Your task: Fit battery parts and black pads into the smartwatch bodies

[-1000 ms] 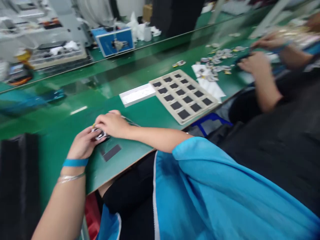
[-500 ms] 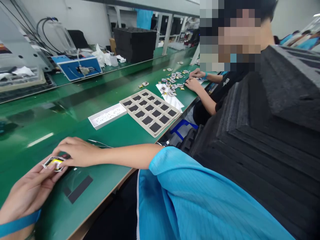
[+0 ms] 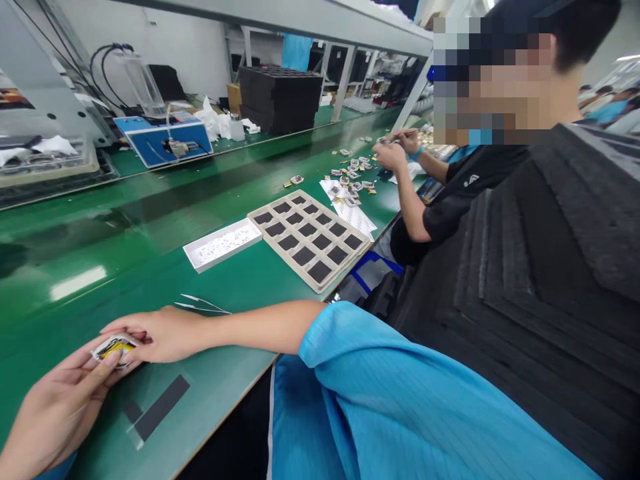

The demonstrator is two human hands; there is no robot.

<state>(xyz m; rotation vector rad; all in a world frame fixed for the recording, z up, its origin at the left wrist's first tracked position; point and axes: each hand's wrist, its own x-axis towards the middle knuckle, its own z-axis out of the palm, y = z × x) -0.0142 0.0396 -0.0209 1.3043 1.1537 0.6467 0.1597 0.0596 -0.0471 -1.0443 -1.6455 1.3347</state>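
Observation:
Between my two hands is a small white-framed electronic part (image 3: 116, 348) with a yellow strip across it. My left hand (image 3: 67, 403) is closed around its lower side, the thumb pressed on top. My right hand (image 3: 163, 335) grips the far and right edge with thumb and fingers. Beside my right wrist a pair of tweezers (image 3: 200, 304) lies on the green bench. Below my hands, dark strips (image 3: 163, 408) rest on the bench on a clear film.
A shallow white box (image 3: 223, 245) holding tiny pieces touches a beige tray (image 3: 310, 237) with dark square pockets. Beyond lie several similar parts (image 3: 353, 170) on white sheets. At right, a co-worker's hands (image 3: 395, 153) hold something small, behind stacked black foam (image 3: 465, 267).
My right hand has shifted its hold on the part, its fingers now lying lower along the edge. The co-worker's hands have risen off the bench. The camera view has shifted slightly.

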